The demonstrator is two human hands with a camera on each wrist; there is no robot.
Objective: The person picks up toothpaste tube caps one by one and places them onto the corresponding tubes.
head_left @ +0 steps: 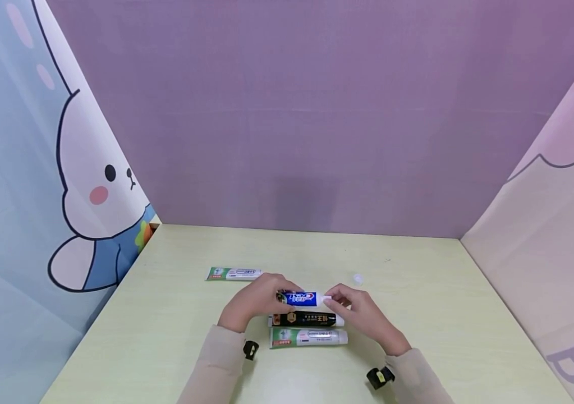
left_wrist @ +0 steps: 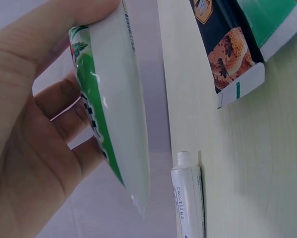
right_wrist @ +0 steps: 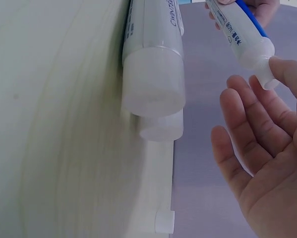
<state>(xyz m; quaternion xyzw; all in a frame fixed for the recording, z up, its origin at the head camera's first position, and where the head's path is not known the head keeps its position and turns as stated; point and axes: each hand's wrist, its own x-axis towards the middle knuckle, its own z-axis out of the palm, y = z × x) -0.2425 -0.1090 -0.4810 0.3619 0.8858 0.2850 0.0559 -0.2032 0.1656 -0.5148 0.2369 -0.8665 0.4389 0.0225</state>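
A blue, white and green toothpaste tube (head_left: pixel 301 298) is held off the table, lying roughly level. My left hand (head_left: pixel 262 296) grips it near its tail, thumb on one side and fingers on the other. At its other end, the thumb and index finger of my right hand (head_left: pixel 362 314) pinch the small white tip (right_wrist: pixel 265 75); whether that is a cap or the bare nozzle I cannot tell. The right hand's other fingers are spread, loosely bent. Just in front lie a black toothpaste tube (head_left: pixel 312 319) and a green and white toothpaste tube (head_left: pixel 312 338), both with white caps.
Behind my left hand lies another green and white tube (head_left: pixel 231 274), its nozzle (left_wrist: pixel 184 158) uncapped. A loose white cap (head_left: pixel 358 279) stands on the table (head_left: pixel 418 325) beyond my right hand. A purple cloth wall (head_left: pixel 307 123) closes the back, with printed curtains at both sides.
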